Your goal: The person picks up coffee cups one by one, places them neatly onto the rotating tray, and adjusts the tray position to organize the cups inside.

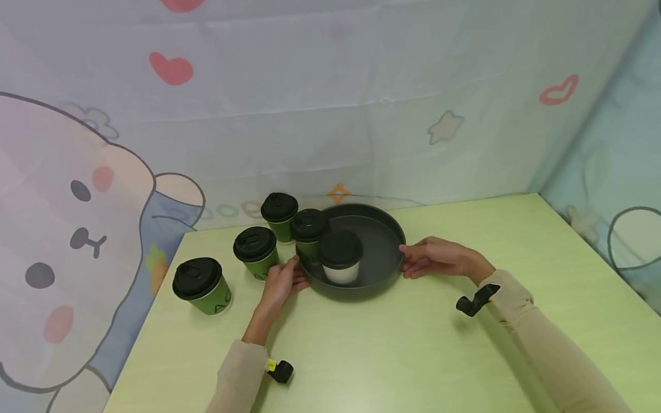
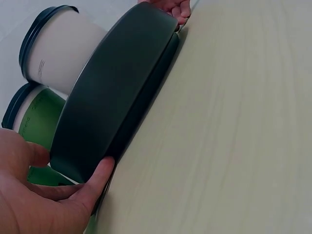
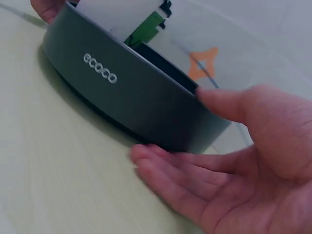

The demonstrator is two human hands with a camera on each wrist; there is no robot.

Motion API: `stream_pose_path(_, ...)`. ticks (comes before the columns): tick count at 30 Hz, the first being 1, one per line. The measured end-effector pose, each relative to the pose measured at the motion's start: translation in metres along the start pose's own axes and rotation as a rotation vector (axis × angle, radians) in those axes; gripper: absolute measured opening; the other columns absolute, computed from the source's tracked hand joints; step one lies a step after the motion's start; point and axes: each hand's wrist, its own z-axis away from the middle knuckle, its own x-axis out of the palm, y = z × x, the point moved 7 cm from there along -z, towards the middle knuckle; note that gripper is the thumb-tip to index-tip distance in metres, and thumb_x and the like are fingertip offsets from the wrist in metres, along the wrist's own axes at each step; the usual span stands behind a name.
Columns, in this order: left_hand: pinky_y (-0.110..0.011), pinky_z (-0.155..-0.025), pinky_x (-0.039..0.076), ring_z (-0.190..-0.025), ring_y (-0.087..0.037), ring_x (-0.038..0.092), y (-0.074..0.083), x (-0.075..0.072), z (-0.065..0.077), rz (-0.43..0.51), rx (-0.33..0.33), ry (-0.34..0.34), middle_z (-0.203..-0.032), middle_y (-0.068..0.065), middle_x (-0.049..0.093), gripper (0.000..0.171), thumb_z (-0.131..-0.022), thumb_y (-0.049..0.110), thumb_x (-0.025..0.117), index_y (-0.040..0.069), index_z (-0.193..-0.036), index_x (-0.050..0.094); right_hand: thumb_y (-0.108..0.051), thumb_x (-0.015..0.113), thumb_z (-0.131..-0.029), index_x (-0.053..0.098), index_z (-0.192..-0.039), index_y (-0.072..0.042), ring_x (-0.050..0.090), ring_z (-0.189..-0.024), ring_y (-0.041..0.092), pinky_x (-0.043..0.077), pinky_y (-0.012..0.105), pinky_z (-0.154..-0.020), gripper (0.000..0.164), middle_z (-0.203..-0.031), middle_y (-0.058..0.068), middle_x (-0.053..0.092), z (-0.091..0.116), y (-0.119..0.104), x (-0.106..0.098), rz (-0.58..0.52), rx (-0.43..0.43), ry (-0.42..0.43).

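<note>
A round dark grey tray (image 1: 379, 246) with "ecoco" on its side is held between two hands close over the table. The left hand (image 1: 281, 284) grips its left edge, thumb against the side wall and fingertips at the underside. On the opposite edge the right hand (image 1: 439, 258) has its thumb at the rim and its other fingers low under the side. Inside the tray stands a white-sided paper cup (image 1: 341, 272) with a black lid. A green lidded cup (image 1: 308, 229) overlaps the tray's left rim in the head view.
Left of the tray, three more green paper cups with black lids stand on the pale table (image 1: 387, 350): a back one (image 1: 280, 215), a middle one (image 1: 256, 252) and a front one (image 1: 203, 287). A printed cloth (image 1: 310, 115) hangs behind the table.
</note>
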Motion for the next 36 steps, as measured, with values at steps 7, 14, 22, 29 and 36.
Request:
stream_pose_path(7, -0.027, -0.074, 0.061, -0.076, -0.016, 0.064, 0.002, -0.003, -0.001, -0.002, 0.000, 0.011, -0.094, -0.012, 0.062, 0.043, -0.110, 0.027, 0.050, -0.014, -0.113, 0.061, -0.030, 0.047, -0.113, 0.045, -0.142, 0.019, 0.070, -0.100, 0.023, 0.057, 0.039, -0.097, 0.057, -0.114, 0.017, 0.069, -0.006, -0.010, 0.000, -0.047, -0.104, 0.088)
stream_pose_path(14, -0.026, -0.073, 0.061, -0.076, -0.016, 0.065, 0.001, -0.001, -0.005, -0.009, 0.006, 0.005, -0.091, -0.011, 0.064, 0.043, -0.109, 0.027, 0.049, -0.014, -0.111, 0.063, -0.022, 0.050, -0.112, 0.059, -0.124, 0.018, 0.073, -0.097, 0.027, 0.060, 0.039, -0.093, 0.043, -0.107, 0.020, 0.071, 0.000, -0.001, -0.001, -0.050, 0.003, -0.016)
stream_pose_path(22, -0.027, -0.072, 0.062, -0.075, -0.015, 0.066, 0.001, 0.000, -0.004, -0.004, 0.000, 0.020, -0.090, -0.012, 0.064, 0.043, -0.109, 0.026, 0.049, -0.015, -0.111, 0.063, -0.029, 0.049, -0.113, 0.046, -0.143, 0.018, 0.070, -0.104, 0.023, 0.056, 0.039, -0.099, 0.057, -0.121, 0.021, 0.067, -0.003, -0.009, -0.004, -0.038, -0.104, 0.077)
stream_pose_path(29, -0.028, -0.074, 0.062, -0.076, -0.016, 0.066, 0.002, 0.001, -0.002, -0.006, 0.002, 0.010, -0.092, -0.012, 0.064, 0.044, -0.109, 0.026, 0.050, -0.016, -0.113, 0.062, -0.021, 0.051, -0.112, 0.059, -0.124, 0.019, 0.072, -0.099, 0.028, 0.059, 0.040, -0.094, 0.042, -0.109, 0.022, 0.071, 0.001, -0.001, -0.003, -0.073, -0.007, -0.003)
stream_pose_path(36, -0.027, -0.073, 0.062, -0.076, -0.016, 0.065, 0.000, 0.000, -0.002, -0.009, -0.005, 0.014, -0.092, -0.012, 0.063, 0.043, -0.110, 0.026, 0.049, -0.015, -0.111, 0.062, -0.026, 0.050, -0.112, 0.051, -0.137, 0.019, 0.071, -0.103, 0.026, 0.057, 0.039, -0.098, 0.052, -0.116, 0.021, 0.069, 0.000, -0.001, -0.005, -0.096, -0.051, 0.047)
